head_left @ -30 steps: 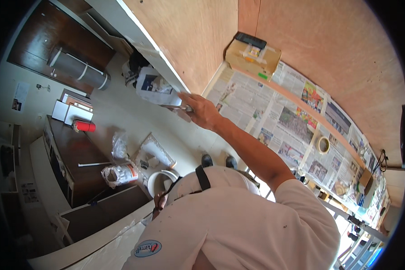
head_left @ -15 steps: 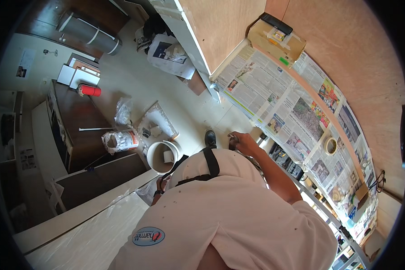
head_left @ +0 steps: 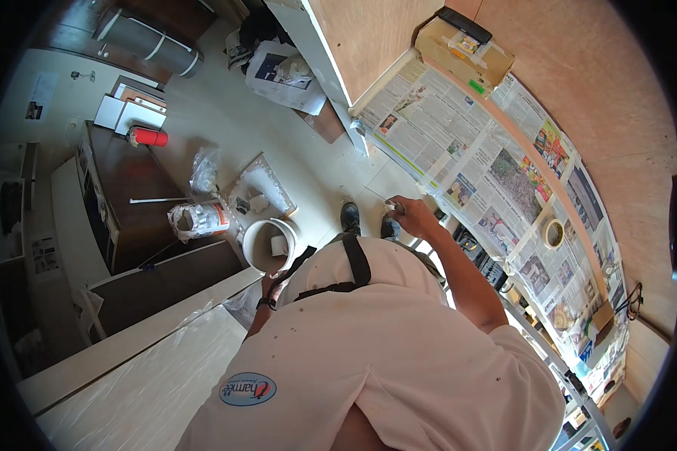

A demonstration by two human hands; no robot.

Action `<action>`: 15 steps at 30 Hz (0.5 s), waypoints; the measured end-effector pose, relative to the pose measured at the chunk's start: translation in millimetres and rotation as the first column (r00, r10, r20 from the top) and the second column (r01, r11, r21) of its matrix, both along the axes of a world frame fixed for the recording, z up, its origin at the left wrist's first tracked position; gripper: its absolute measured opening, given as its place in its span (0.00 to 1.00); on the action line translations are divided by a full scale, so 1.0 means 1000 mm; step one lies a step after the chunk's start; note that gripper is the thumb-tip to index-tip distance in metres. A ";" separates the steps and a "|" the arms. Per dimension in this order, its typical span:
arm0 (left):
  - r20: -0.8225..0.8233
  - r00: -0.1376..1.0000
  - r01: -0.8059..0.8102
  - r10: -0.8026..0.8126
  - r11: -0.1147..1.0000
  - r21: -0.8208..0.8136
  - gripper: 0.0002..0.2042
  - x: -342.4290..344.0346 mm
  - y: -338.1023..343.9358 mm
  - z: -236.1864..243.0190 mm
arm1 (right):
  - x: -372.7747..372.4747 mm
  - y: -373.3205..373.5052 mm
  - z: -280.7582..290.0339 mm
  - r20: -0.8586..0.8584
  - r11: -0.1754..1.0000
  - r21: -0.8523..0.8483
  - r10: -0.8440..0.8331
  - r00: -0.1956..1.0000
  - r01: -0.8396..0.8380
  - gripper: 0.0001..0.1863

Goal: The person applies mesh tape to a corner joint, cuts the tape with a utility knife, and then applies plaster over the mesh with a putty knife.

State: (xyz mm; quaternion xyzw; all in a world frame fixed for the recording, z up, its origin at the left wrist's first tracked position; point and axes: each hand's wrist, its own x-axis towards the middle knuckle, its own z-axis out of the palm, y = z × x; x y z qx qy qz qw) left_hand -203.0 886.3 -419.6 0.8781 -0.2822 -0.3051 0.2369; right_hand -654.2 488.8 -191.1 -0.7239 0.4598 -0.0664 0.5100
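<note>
Bucket (head_left: pixel 257 249), pale and round, is showing its open mouth at the person's left side, and the left hand (head_left: pixel 273 280) is meeting its near rim; that hand is lying dark and partly hidden, so I cannot tell whether its fingers are clamped there, nor whether the bucket is hanging or resting. A small whitish block (head_left: pixel 279 246) is sitting inside. Judging by looks, the bucket is probably being fairly light and stiff, with a wall that is likely giving only a little under a squeeze; the thick rim is offering the best hold, fingers going over one side and thumb over the other, while any damp smears would be making it slippery. The block is looking loose, so a steep tilt could be sending it sliding. Over on the right, the right hand (head_left: pixel 415 219) is wrapping its fingers round a small tool (head_left: pixel 393 206), which is poking out of the fist above the boots (head_left: pixel 350 216), just short of the newspaper-covered table (head_left: pixel 444 128). Only the tool's end is showing, so its full shape is staying unclear; it is likely being light and rigid, and the handle is seeming the right place for a firm, low-effort grip, keeping the fingers off the exposed end. A tape roll (head_left: pixel 553 234) is lying on the newspaper, well apart from both hands.
</note>
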 end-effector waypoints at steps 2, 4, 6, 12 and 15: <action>-0.034 0.999 -0.005 0.005 1.000 -0.008 0.28 -0.003 0.000 -0.009 | -0.002 0.005 0.000 -0.023 1.000 -0.011 0.018 1.000 -0.018 0.19; -0.049 0.999 -0.016 0.019 0.997 0.075 0.27 0.009 0.021 -0.027 | -0.004 0.012 -0.002 -0.027 0.999 0.007 0.035 0.999 -0.035 0.19; -0.244 0.967 -0.090 0.080 0.995 -0.031 0.25 0.020 0.036 -0.032 | -0.008 0.018 -0.005 -0.022 0.999 0.040 0.028 0.999 -0.027 0.19; -0.678 0.713 -0.244 0.177 0.970 -0.002 0.20 0.019 0.041 -0.038 | -0.015 0.025 -0.003 -0.076 0.996 -0.005 0.083 0.994 -0.084 0.19; -0.329 0.936 -0.114 0.129 0.991 0.064 0.21 0.008 0.039 -0.037 | -0.018 0.022 -0.008 -0.076 0.996 0.000 0.092 0.993 -0.092 0.19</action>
